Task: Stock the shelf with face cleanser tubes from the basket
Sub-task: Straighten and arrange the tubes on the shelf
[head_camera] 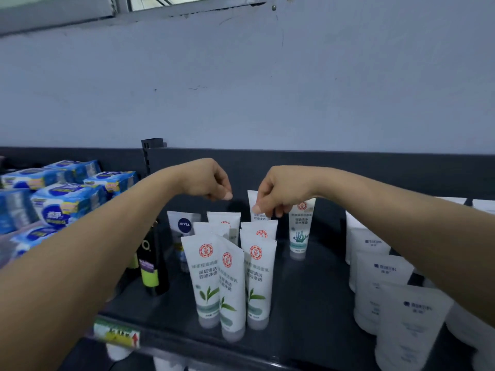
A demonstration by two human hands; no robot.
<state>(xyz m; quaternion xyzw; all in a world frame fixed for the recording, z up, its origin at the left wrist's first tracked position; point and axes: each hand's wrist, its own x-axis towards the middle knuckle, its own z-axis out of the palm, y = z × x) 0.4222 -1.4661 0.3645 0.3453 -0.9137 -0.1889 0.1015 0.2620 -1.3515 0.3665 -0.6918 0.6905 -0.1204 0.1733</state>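
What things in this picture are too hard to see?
Head view:
- Back tube: label covered by the right hand pinching its top.
- Shelf tag: print blurred.
- White tubes at right: cut off by the picture's right and bottom edges.
- Basket: not in view at all.

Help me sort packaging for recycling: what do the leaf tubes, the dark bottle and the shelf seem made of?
Leaf tubes: likely soft plastic, with a white satin skin, flat crimped tops and translucent grey caps.
Dark bottle: glossy, with sharp highlights; plastic or glass, I cannot tell.
Shelf: probably painted metal; it is dark and smooth and faintly reflects the tubes.
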